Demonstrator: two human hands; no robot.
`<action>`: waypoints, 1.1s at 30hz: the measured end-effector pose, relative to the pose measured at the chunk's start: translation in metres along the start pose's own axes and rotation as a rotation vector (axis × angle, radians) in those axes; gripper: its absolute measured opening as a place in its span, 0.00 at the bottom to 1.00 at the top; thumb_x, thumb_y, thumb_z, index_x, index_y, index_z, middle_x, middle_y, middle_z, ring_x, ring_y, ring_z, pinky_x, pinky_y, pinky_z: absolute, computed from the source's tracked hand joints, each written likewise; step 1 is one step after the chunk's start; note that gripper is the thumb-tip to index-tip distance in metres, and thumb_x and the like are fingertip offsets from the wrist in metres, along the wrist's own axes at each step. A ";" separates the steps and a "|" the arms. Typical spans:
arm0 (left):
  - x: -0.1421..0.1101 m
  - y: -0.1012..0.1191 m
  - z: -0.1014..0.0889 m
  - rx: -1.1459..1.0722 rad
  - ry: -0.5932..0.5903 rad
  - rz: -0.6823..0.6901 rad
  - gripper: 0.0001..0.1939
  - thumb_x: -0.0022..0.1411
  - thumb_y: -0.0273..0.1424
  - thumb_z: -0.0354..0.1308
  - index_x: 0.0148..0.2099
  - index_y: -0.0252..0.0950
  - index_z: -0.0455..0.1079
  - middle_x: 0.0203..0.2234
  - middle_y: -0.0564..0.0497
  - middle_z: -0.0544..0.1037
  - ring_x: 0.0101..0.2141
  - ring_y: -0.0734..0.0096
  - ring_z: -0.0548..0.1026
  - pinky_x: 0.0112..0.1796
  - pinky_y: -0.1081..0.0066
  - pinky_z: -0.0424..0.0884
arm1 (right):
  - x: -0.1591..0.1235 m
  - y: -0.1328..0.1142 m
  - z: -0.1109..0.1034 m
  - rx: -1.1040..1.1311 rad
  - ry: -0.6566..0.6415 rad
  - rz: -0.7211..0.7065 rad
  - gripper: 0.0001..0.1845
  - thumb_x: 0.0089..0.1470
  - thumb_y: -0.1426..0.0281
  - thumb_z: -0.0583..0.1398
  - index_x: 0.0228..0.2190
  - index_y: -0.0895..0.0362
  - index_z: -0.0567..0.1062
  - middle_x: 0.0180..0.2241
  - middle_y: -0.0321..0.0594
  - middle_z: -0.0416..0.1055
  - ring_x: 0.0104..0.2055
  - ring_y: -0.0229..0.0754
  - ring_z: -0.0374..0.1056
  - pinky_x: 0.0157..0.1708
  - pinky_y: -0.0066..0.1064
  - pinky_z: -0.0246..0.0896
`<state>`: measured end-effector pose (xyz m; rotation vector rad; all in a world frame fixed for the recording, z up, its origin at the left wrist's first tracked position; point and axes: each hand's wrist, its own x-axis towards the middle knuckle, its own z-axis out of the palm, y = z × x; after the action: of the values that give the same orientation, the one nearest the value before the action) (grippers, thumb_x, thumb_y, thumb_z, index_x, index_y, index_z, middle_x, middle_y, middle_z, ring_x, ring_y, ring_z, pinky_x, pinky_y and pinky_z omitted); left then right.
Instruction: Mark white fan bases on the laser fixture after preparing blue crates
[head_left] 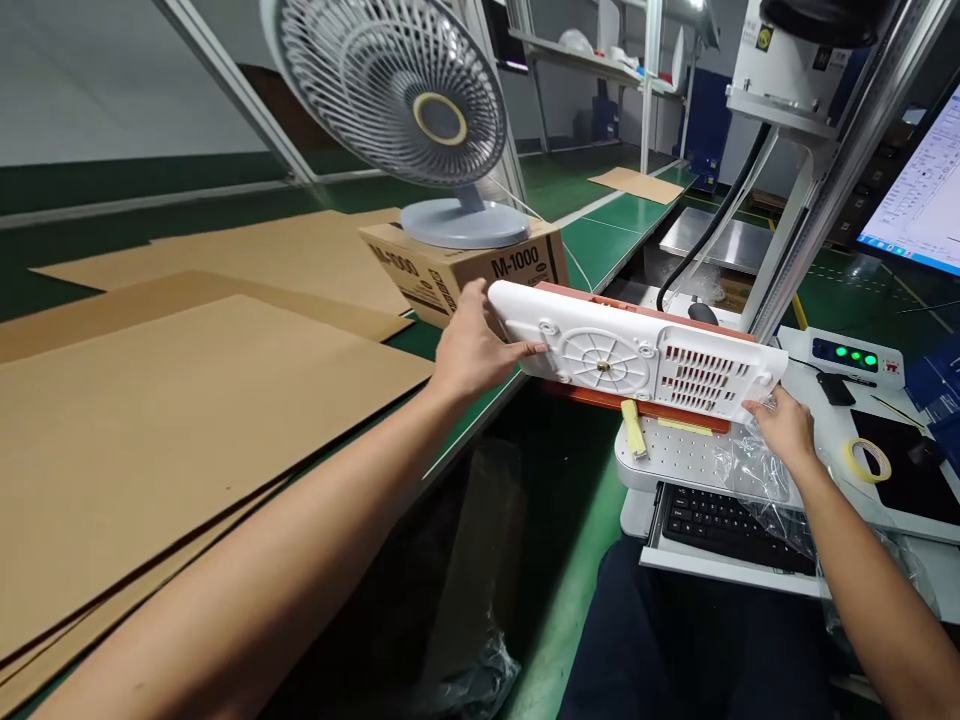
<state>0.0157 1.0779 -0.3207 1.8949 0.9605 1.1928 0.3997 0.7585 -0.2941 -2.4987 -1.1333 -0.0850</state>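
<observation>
A long white plastic panel (600,350), with a round ribbed pattern at its left and slotted vents at its right, is held up between my hands. My left hand (480,345) grips its left end, thumb on the front face. At the lower right corner my right hand (780,420) pinches the panel, with clear plastic film (757,470) hanging by it. Reddish-orange parts (637,400) show above and below the panel; whether they are joined to it I cannot tell. Just under it a yellow strip (634,430) lies at the perforated plate (675,458).
Flat cardboard sheets (187,400) cover the left bench. A grey fan (405,100) stands on a cardboard box (480,265). To the right are a keyboard (727,525) in a drawer, a yellow tape roll (866,460), a control box (855,358), a monitor (919,180) and a metal post (840,170).
</observation>
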 end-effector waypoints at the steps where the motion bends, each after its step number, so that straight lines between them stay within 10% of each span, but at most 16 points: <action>1: -0.002 0.012 0.003 0.127 0.057 0.066 0.75 0.44 0.56 0.80 0.83 0.32 0.47 0.82 0.42 0.53 0.79 0.24 0.45 0.75 0.38 0.47 | -0.002 0.000 0.000 -0.006 0.007 -0.003 0.26 0.69 0.51 0.64 0.59 0.54 0.80 0.51 0.50 0.83 0.52 0.59 0.78 0.48 0.40 0.67; 8: 0.002 0.066 0.036 0.667 -0.161 0.360 0.41 0.75 0.52 0.49 0.82 0.42 0.57 0.82 0.42 0.53 0.81 0.42 0.43 0.76 0.36 0.27 | 0.005 -0.006 -0.001 0.011 0.055 0.003 0.21 0.66 0.55 0.67 0.54 0.53 0.82 0.49 0.48 0.84 0.51 0.58 0.79 0.48 0.40 0.67; 18: 0.004 0.070 0.042 0.682 -0.198 0.339 0.38 0.76 0.49 0.49 0.82 0.45 0.58 0.80 0.43 0.58 0.80 0.40 0.51 0.75 0.36 0.29 | 0.006 -0.005 -0.003 0.020 0.002 0.019 0.22 0.67 0.57 0.66 0.58 0.53 0.80 0.49 0.50 0.84 0.51 0.57 0.78 0.50 0.40 0.67; 23: -0.010 0.104 0.036 0.716 -0.264 0.248 0.43 0.72 0.48 0.56 0.82 0.40 0.56 0.82 0.39 0.49 0.81 0.32 0.42 0.74 0.27 0.37 | -0.019 -0.010 -0.046 0.020 -0.037 0.037 0.29 0.64 0.60 0.70 0.62 0.58 0.77 0.56 0.55 0.81 0.58 0.61 0.76 0.55 0.44 0.68; 28: -0.123 0.145 0.058 0.306 -0.073 0.243 0.36 0.72 0.46 0.60 0.76 0.41 0.65 0.74 0.38 0.68 0.75 0.41 0.61 0.75 0.41 0.57 | -0.128 0.010 -0.164 0.403 0.083 0.050 0.24 0.58 0.54 0.74 0.50 0.55 0.84 0.39 0.46 0.84 0.35 0.50 0.79 0.31 0.34 0.69; 31: -0.236 0.179 0.113 -0.183 -0.383 0.232 0.37 0.67 0.53 0.68 0.74 0.51 0.68 0.72 0.43 0.71 0.73 0.43 0.66 0.75 0.44 0.61 | -0.213 0.017 -0.212 0.810 0.215 0.113 0.25 0.56 0.47 0.75 0.41 0.54 0.81 0.31 0.41 0.80 0.20 0.40 0.69 0.14 0.27 0.51; 33: -0.313 0.204 0.161 -0.536 -0.729 0.230 0.64 0.54 0.57 0.79 0.83 0.52 0.51 0.79 0.40 0.58 0.75 0.38 0.64 0.74 0.44 0.63 | -0.258 0.015 -0.209 0.994 0.243 0.129 0.24 0.57 0.48 0.75 0.39 0.53 0.78 0.26 0.36 0.77 0.15 0.34 0.61 0.11 0.25 0.46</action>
<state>0.1147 0.6834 -0.3326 1.7911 0.0214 0.6739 0.2595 0.4876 -0.1617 -1.6035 -0.6577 0.1692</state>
